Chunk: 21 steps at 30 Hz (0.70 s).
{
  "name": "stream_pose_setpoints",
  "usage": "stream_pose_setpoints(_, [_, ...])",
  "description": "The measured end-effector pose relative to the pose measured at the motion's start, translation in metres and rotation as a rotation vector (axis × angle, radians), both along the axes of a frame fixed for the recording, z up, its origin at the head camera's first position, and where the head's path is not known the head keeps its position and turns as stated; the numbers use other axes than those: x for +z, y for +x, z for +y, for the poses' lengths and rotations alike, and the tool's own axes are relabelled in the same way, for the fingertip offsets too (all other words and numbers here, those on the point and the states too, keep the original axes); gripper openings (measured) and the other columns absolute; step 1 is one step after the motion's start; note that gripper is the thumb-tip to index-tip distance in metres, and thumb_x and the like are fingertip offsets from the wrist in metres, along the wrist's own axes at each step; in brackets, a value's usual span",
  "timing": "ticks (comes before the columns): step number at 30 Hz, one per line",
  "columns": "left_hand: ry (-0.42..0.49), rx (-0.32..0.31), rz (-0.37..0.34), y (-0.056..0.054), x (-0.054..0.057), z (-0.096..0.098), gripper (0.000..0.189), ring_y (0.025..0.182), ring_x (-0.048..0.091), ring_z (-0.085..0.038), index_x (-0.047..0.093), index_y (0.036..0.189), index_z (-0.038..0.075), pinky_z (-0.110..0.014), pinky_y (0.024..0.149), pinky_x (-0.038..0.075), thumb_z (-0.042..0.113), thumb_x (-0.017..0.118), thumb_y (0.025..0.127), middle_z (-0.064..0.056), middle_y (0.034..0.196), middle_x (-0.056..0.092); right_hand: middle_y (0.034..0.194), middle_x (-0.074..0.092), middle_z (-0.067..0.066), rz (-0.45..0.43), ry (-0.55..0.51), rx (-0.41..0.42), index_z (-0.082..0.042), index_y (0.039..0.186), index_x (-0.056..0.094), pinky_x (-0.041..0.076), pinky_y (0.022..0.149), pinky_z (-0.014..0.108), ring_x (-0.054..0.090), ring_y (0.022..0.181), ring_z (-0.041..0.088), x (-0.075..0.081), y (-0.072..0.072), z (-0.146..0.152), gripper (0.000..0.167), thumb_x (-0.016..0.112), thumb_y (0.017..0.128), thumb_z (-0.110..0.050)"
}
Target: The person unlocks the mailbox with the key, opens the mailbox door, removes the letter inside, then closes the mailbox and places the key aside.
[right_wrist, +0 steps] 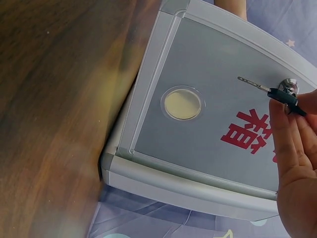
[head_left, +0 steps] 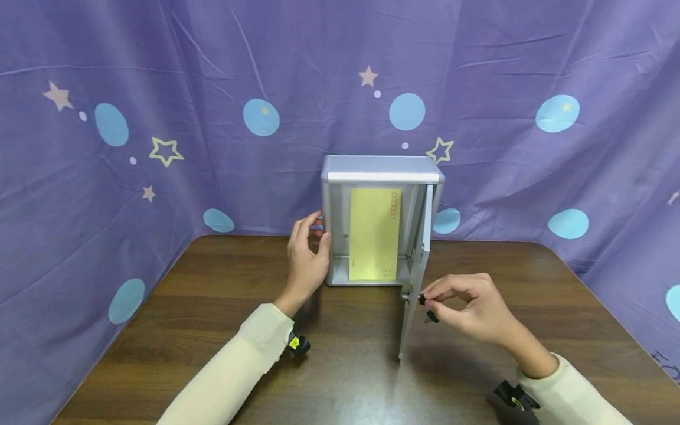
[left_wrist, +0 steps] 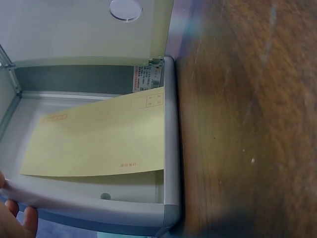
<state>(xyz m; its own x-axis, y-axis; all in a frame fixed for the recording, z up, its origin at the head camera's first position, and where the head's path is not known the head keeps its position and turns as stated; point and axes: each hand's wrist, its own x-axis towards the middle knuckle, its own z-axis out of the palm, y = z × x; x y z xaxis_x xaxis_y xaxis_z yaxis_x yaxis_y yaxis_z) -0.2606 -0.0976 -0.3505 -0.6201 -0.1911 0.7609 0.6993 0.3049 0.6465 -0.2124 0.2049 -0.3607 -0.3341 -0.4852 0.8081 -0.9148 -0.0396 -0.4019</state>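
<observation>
A grey metal mailbox (head_left: 382, 168) stands upright on the table, its door (head_left: 417, 271) swung out toward me. Inside leans a yellow envelope (head_left: 374, 236) with red printed boxes. My left hand (head_left: 309, 257) rests against the box's left side, thumb by the front edge; its fingertips (left_wrist: 30, 218) show at the lower left of the left wrist view. My right hand (head_left: 473, 304) pinches a black-headed key (head_left: 422, 299) at the lock (right_wrist: 288, 85) on the door's outer face. A second key (right_wrist: 267, 90) dangles beside it. The inserted key's blade is hidden.
The brown wooden table (head_left: 212, 319) reaches back to a purple curtain (head_left: 297, 71) with stars and blue dots. Red characters (right_wrist: 247, 131) and a round window (right_wrist: 182, 104) mark the door's outer face. A printed label (left_wrist: 147, 78) sits inside the box.
</observation>
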Motion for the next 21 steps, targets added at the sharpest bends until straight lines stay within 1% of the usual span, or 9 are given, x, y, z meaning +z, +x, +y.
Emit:
stream_pose_setpoints(2, [0.004,0.003,-0.002,-0.003,-0.003,0.000,0.045,0.093,0.060,-0.045,0.057,0.131,-0.013,-0.053,0.079,0.054,-0.020,0.061,0.087,-0.034,0.116,0.056,0.087,0.074,0.021,-0.003,0.003,-0.002,0.003,0.092,0.072,0.062,0.069,0.027,0.074,0.075,0.017,0.000,0.000,0.001,0.038,0.068,0.064,0.028])
stream_pose_setpoints(5, [0.006,0.017,-0.001,-0.012,-0.012,-0.001,0.046,0.093,0.060,-0.044,0.058,0.132,-0.011,-0.054,0.079,0.054,-0.020,0.062,0.087,-0.033,0.117,0.056,0.088,0.074,0.020,-0.008,0.007,-0.006,0.002,0.092,0.072,0.062,0.070,0.028,0.074,0.076,0.019,0.000,0.001,0.001,0.038,0.068,0.065,0.029])
stream_pose_setpoints(7, [-0.004,0.033,0.008,-0.019,-0.019,-0.002,0.048,0.094,0.060,-0.041,0.058,0.134,-0.007,-0.051,0.080,0.055,-0.018,0.063,0.087,-0.029,0.118,0.057,0.088,0.074,0.020,-0.011,0.005,-0.005,0.002,0.092,0.072,0.062,0.070,0.027,0.074,0.076,0.020,0.001,0.000,0.001,0.038,0.067,0.065,0.029])
stream_pose_setpoints(10, [-0.037,0.052,0.047,-0.021,-0.027,-0.002,0.050,0.096,0.059,-0.034,0.058,0.136,-0.001,-0.042,0.082,0.054,-0.012,0.064,0.088,-0.022,0.122,0.056,0.088,0.074,0.020,-0.013,0.006,0.000,0.002,0.092,0.072,0.062,0.070,0.027,0.074,0.077,0.020,0.001,0.000,0.001,0.038,0.066,0.065,0.029])
stream_pose_setpoints(12, [-0.087,0.071,0.113,-0.021,-0.030,0.000,0.050,0.098,0.057,-0.032,0.057,0.136,0.000,-0.037,0.084,0.051,-0.010,0.064,0.088,-0.020,0.122,0.054,0.088,0.074,0.020,-0.014,0.006,0.006,0.003,0.092,0.072,0.062,0.070,0.027,0.074,0.077,0.021,0.000,0.000,0.001,0.038,0.066,0.065,0.029])
stream_pose_setpoints(15, [-0.213,0.093,0.210,-0.018,-0.033,0.006,0.050,0.105,0.055,-0.032,0.057,0.136,0.000,-0.039,0.087,0.050,-0.005,0.064,0.088,-0.021,0.125,0.051,0.088,0.074,0.020,-0.010,0.009,0.004,0.003,0.092,0.072,0.062,0.070,0.027,0.074,0.077,0.021,0.000,0.000,0.002,0.038,0.066,0.065,0.029])
stream_pose_setpoints(17, [-0.301,0.100,0.253,-0.016,-0.033,0.011,0.049,0.110,0.054,-0.032,0.056,0.136,0.000,-0.040,0.089,0.050,-0.003,0.065,0.088,-0.020,0.125,0.052,0.088,0.074,0.020,-0.007,0.011,-0.003,0.002,0.092,0.072,0.062,0.069,0.027,0.074,0.077,0.021,0.001,0.000,0.002,0.038,0.066,0.065,0.029])
stream_pose_setpoints(19, [-0.377,0.089,0.244,-0.014,-0.033,0.015,0.050,0.114,0.053,-0.032,0.055,0.138,0.003,-0.042,0.090,0.051,-0.001,0.066,0.090,-0.018,0.126,0.053,0.088,0.075,0.019,-0.006,0.014,-0.011,0.002,0.092,0.073,0.062,0.069,0.027,0.074,0.077,0.020,0.001,0.001,0.002,0.038,0.066,0.065,0.028])
stream_pose_setpoints(21, [-0.424,0.068,0.207,-0.012,-0.033,0.020,0.052,0.116,0.053,-0.031,0.055,0.139,0.004,-0.042,0.091,0.052,0.001,0.068,0.090,-0.016,0.126,0.054,0.088,0.075,0.019,-0.006,0.015,-0.014,0.002,0.092,0.073,0.062,0.068,0.026,0.074,0.077,0.020,0.002,0.001,0.002,0.038,0.066,0.065,0.028])
